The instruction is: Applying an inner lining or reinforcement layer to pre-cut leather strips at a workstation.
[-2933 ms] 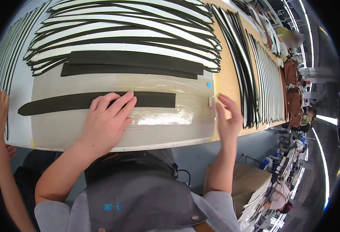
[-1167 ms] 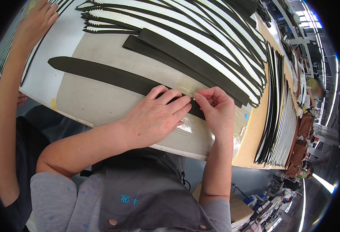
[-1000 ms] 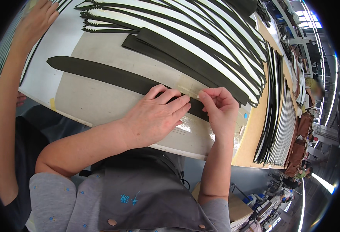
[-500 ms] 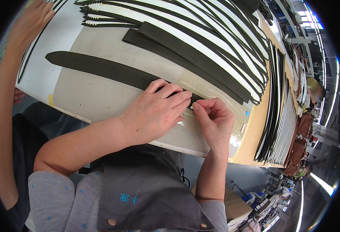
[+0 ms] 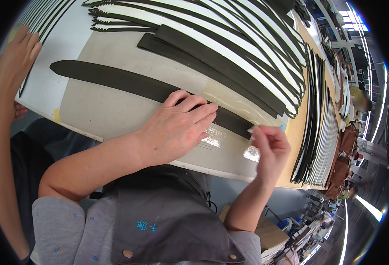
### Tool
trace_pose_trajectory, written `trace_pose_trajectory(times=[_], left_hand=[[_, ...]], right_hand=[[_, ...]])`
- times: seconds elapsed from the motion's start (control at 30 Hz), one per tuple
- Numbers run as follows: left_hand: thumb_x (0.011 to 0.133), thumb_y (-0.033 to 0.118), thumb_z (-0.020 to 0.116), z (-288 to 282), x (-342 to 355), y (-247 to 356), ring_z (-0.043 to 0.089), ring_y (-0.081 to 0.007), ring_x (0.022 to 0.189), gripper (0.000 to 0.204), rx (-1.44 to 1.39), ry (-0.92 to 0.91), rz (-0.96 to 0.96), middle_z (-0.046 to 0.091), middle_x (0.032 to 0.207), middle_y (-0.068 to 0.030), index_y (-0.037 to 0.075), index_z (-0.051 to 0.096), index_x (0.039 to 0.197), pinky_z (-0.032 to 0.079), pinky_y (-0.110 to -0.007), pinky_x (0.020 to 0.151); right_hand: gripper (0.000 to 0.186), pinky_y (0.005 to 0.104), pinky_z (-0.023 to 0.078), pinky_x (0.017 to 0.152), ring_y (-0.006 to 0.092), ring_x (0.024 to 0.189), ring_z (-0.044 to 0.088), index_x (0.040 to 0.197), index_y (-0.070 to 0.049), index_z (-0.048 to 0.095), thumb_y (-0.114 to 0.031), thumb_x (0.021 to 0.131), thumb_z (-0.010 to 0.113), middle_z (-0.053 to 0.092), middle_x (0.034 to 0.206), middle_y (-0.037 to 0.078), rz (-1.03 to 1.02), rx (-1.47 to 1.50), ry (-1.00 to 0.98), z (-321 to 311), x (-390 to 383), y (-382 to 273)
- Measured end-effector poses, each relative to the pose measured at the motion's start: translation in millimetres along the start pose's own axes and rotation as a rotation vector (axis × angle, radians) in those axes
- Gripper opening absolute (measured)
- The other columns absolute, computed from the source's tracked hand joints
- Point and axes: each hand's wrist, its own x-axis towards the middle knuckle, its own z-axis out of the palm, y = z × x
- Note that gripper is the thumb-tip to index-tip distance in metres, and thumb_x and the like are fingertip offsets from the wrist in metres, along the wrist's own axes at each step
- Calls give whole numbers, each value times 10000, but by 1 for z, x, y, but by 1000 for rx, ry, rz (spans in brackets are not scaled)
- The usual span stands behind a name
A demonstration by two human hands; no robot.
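1. The long dark strip [image 5: 128, 84] lies flat on the pale board [image 5: 101, 119], running from ten o'clock down toward four o'clock; its near end sits under clear tape [image 5: 230, 106], which looks to be what keeps it from sliding.
2. My left hand [image 5: 177, 128] rests palm-down on the strip's middle, fingers together and pressed flat, so the piece stays pinned while the other hand works.
3. My right hand [image 5: 269, 145] is lifted just off the board at four o'clock of the strip, thumb and forefinger pinching a small pale tab [image 5: 250, 129], probably the tape's loose end.
4. Two more dark strips [image 5: 212, 57] lie parallel at twelve o'clock, kept apart from the one I hold.
5. Beyond them, striped black-and-white strips [image 5: 230, 31] fan across the counter [image 5: 294, 145].
6. At nine o'clock another person's hand [image 5: 15, 62] rests on the board's far edge.
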Motion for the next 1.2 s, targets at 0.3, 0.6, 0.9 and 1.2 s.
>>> trace_pose_trajectory(times=[0.3, 0.6, 0.9, 1.2], left_hand=[[872, 153, 743, -7, 5, 4, 551, -219, 1215, 376, 18, 0, 26, 632, 1332, -33, 38, 677, 1223, 384, -434, 1070], [883, 98, 681, -11, 16, -3, 586, -216, 1141, 269, 120, -80, 50, 684, 1218, -30, 50, 714, 1146, 434, -412, 1037], [868, 94, 671, -5, 9, 8, 591, -231, 1159, 383, 251, -58, 60, 661, 1294, -26, 96, 699, 1251, 431, -448, 1053], [885, 122, 677, -2, 4, 5, 575, -218, 1246, 418, 250, -72, 36, 634, 1372, -30, 85, 670, 1301, 376, -476, 1148]], right_hand=[[124, 191, 472, 629, 48, 701, 593, 1035, 17, 724, -61, 945, 756, 692, 821, 4, 116, -251, 436, -142, -5, 78], [280, 368, 546, 910, 218, 991, 719, 1169, -35, 730, -90, 896, 759, 755, 1101, 88, -231, -426, -72, -23, -18, 21], [712, 500, 277, 1231, 261, 1499, 414, 1520, -53, 485, -331, 918, 745, 458, 1605, 117, -494, -887, -381, -15, -24, 26], [730, 507, 290, 1222, 256, 1501, 409, 1527, -93, 492, -386, 908, 744, 463, 1608, 66, -489, -978, -451, -25, -19, 21]])
